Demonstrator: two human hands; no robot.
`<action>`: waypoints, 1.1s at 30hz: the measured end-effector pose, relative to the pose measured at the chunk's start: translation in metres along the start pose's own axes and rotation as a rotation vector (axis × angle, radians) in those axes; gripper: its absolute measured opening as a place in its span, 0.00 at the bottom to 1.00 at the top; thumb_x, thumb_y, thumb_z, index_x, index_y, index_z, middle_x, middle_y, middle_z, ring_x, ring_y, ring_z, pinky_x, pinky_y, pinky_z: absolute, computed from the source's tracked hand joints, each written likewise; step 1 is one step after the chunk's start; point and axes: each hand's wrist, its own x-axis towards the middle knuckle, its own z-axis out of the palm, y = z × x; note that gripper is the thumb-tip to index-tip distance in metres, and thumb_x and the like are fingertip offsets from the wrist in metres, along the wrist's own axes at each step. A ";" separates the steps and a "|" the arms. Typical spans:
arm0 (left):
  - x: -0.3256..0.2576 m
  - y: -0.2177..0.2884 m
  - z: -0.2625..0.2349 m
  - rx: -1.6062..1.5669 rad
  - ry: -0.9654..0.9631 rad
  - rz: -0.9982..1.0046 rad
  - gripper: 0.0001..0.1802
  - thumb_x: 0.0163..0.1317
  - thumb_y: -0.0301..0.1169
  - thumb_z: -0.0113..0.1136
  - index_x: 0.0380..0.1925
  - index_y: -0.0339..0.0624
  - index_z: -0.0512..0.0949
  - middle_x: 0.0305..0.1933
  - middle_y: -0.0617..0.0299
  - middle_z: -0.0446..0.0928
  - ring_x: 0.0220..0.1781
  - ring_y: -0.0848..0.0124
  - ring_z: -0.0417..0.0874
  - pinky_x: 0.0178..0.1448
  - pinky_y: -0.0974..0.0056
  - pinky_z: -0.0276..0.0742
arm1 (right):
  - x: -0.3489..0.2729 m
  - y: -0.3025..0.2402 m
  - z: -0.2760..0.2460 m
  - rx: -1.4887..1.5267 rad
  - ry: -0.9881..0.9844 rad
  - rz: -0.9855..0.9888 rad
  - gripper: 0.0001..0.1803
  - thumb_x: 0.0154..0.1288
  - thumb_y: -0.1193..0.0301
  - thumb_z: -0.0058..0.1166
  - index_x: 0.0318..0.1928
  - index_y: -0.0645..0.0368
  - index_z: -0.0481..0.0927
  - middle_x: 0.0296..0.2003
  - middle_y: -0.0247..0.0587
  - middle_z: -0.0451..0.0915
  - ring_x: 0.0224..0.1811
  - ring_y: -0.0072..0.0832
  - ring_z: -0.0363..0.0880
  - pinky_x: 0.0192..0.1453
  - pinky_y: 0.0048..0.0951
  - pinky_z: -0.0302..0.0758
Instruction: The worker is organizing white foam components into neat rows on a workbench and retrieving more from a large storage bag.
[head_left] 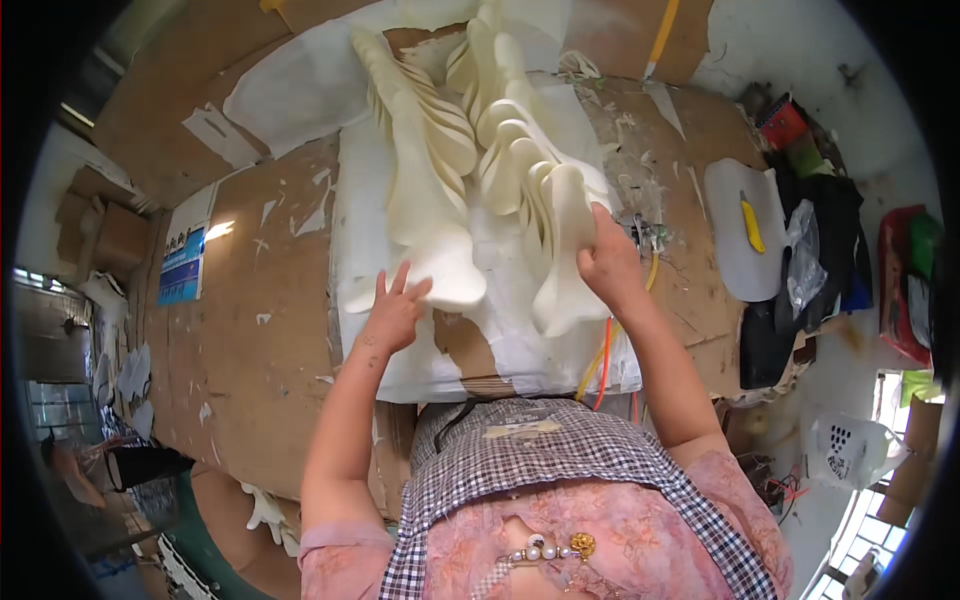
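Observation:
Two long rows of cream-coloured, soft-looking pieces with curved outlines, perhaps foam, lie overlapping on a white sheet. My left hand (393,312) is at the near end of the left row (418,190), fingers spread over the edge of its nearest piece (445,275). My right hand (610,262) is closed at the right edge of the nearest cream piece (562,245) in the right row (515,140). Its index finger lies along that edge, and the other fingers are curled. The undersides of the pieces are hidden.
Brown cardboard (250,350) covers the table around the white sheet (365,190). To the right, a yellow-handled cutter (751,222) lies on a pale rounded board (725,200), beside dark cloth (835,235) and clear plastic. Orange and yellow cords (604,365) hang at the near edge.

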 end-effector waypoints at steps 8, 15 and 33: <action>0.126 -0.003 0.027 -0.921 0.296 -0.581 0.23 0.47 0.27 0.58 0.47 0.39 0.77 0.46 0.49 0.78 0.46 0.58 0.79 0.52 0.63 0.75 | 0.016 0.015 -0.024 -0.172 -0.003 -0.104 0.40 0.43 0.60 0.65 0.59 0.56 0.65 0.53 0.52 0.68 0.57 0.47 0.65 0.56 0.42 0.67; 0.260 -0.087 0.118 -1.772 0.104 -0.715 0.17 0.59 0.39 0.54 0.47 0.46 0.75 0.46 0.57 0.78 0.45 0.63 0.78 0.51 0.62 0.75 | 0.081 0.037 -0.001 0.351 -0.276 -0.154 0.50 0.45 0.46 0.64 0.65 0.57 0.60 0.64 0.55 0.60 0.68 0.51 0.53 0.70 0.44 0.53; 0.322 -0.035 0.087 -1.086 0.512 -0.722 0.25 0.46 0.24 0.67 0.48 0.35 0.76 0.41 0.54 0.79 0.42 0.64 0.80 0.49 0.64 0.74 | 0.113 0.123 0.057 0.592 -0.370 0.234 0.38 0.49 0.68 0.62 0.63 0.55 0.64 0.54 0.44 0.72 0.53 0.31 0.72 0.60 0.30 0.68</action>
